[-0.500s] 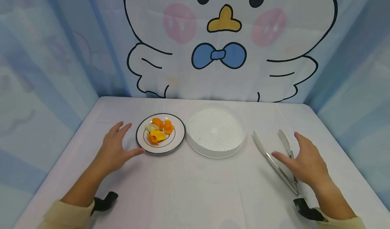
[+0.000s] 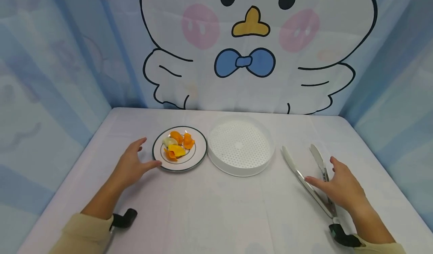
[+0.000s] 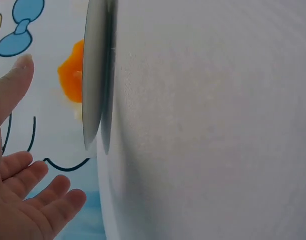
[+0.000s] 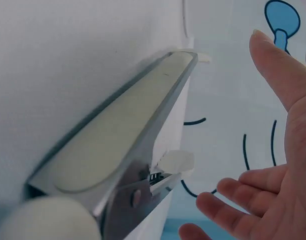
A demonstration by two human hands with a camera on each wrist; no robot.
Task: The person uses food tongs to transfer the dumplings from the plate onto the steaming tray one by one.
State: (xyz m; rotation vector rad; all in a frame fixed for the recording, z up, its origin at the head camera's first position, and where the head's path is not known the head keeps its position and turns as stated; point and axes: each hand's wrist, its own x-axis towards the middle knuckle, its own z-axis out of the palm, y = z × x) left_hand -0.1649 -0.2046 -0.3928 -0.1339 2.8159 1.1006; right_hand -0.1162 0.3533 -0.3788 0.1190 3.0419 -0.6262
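Note:
On the left of the table, my left hand [image 2: 130,169] is held with thumb and fingers spread at the left side of a dark-rimmed white plate [image 2: 197,155]. Its thumb tip overlaps the plate's near rim in the head view. Orange pieces [image 2: 188,141], a yellow piece [image 2: 176,150] and a pale piece [image 2: 170,141] lie on the plate. On the right, my right hand [image 2: 346,188] hovers by metal tongs [image 2: 309,188] with pale tips, its thumb stretched across their arms. The tongs lie spread apart, and the right wrist view shows the palm clear of them [image 4: 128,120].
A round white perforated tray [image 2: 240,143] with a clear rim stands right beside the plate. White cloth [image 2: 216,212] covers the table. Behind it hangs a printed curtain [image 2: 243,92] with a cartoon bird, and blue curtains [image 2: 50,96] flank the sides.
My left hand has shifted slightly right, its fingers bunched closer together. The fingers of my right hand have come down a little toward me. Plate, tray and tongs stay in place.

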